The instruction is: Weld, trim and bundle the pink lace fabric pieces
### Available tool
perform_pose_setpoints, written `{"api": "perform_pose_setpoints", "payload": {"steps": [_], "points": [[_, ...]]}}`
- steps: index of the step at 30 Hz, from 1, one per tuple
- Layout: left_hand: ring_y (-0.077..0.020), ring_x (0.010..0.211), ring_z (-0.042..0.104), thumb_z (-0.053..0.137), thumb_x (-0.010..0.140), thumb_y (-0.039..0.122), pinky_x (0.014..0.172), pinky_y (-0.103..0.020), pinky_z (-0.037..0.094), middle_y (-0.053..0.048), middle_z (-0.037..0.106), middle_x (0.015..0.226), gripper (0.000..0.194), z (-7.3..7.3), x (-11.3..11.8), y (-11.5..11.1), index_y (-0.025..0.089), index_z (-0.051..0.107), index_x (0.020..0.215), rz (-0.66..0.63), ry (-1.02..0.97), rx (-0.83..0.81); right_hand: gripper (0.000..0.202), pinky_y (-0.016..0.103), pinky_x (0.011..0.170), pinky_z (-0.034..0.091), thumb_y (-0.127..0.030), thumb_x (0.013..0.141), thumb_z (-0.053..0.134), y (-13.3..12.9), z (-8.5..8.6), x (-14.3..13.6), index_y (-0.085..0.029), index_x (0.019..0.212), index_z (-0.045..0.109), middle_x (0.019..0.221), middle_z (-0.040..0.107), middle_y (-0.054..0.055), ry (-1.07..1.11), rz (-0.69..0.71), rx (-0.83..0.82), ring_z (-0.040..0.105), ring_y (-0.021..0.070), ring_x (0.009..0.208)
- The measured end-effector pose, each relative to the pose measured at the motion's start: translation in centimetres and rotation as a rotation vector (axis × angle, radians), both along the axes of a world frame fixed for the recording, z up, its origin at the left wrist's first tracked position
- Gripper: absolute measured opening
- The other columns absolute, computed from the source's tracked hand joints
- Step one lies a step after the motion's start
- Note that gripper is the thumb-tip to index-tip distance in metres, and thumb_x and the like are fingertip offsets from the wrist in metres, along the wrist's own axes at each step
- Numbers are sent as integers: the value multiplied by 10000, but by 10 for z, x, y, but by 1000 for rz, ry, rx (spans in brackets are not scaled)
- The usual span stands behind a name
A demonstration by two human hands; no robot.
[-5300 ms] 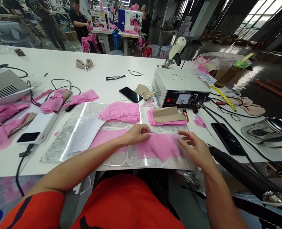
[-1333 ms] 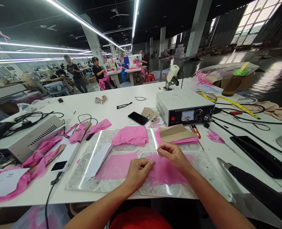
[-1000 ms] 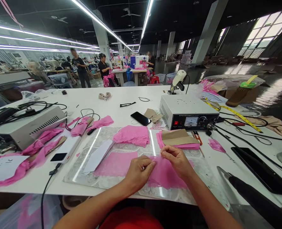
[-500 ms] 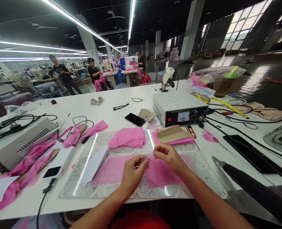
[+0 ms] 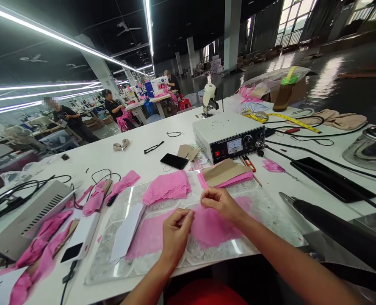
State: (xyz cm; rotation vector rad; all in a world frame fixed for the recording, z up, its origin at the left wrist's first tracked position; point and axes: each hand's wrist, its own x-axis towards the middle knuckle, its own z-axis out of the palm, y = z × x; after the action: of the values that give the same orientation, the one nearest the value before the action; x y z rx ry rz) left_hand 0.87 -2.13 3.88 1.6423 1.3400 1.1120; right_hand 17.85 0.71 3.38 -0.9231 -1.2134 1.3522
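Observation:
Over the clear sheet at the table's front, my right hand is closed, thumb and fingertips pinching the upper edge of a thin pink fabric piece. My left hand is closed in a pinch at that piece's left edge. A second flat pink fabric piece lies partly behind my left hand, beside a folded white paper. Beyond my hands lie a pink lace stack and a brown card on pink fabric.
A grey control box with a dial stands behind the fabric, near a black phone. At right are a black-handled tool, a dark tablet and a glass jar. Another metal box and cables occupy the left. Co-workers are farther back.
The head view has turned right and tilted. Both hands keep their pinches close together; the right fabric piece's upper edge looks slightly shifted.

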Motion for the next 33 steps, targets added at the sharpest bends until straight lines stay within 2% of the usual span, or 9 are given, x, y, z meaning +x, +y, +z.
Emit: {"api": "perform_pose_setpoints", "payload": {"steps": [9,18,29,33], "points": [[-113,582,555,581,813,262,547,-200,421,-8,630,621,190,0,1,-3,166,667,673,29,139,289,160,268,635,365,-341,711,651,0,-2,3,-194,688,592,670,533,-19,7,-5,40,459,127,657],[-109,623,614,579,819,125,595,-199,499,-30,672,691,122,-2,-2,-3,165,677,759,-41,183,610,202,302,777,396,-368,694,669,-2,-1,7,-193,635,588,923,583,44,-41,-51,71,521,191,877],[-113,674,633,552,840,105,612,-207,530,-52,679,744,138,-7,-5,-4,170,669,874,-41,199,747,230,311,803,404,-401,701,691,-6,0,6,-195,642,608,985,569,57,-103,1,70,518,207,933],[-119,714,640,562,827,85,641,-218,538,-54,691,794,176,-11,-9,-5,187,668,924,-45,238,808,207,298,756,409,-396,693,702,-7,0,7,-204,663,630,1018,552,56,-99,17,63,513,198,909]]}}
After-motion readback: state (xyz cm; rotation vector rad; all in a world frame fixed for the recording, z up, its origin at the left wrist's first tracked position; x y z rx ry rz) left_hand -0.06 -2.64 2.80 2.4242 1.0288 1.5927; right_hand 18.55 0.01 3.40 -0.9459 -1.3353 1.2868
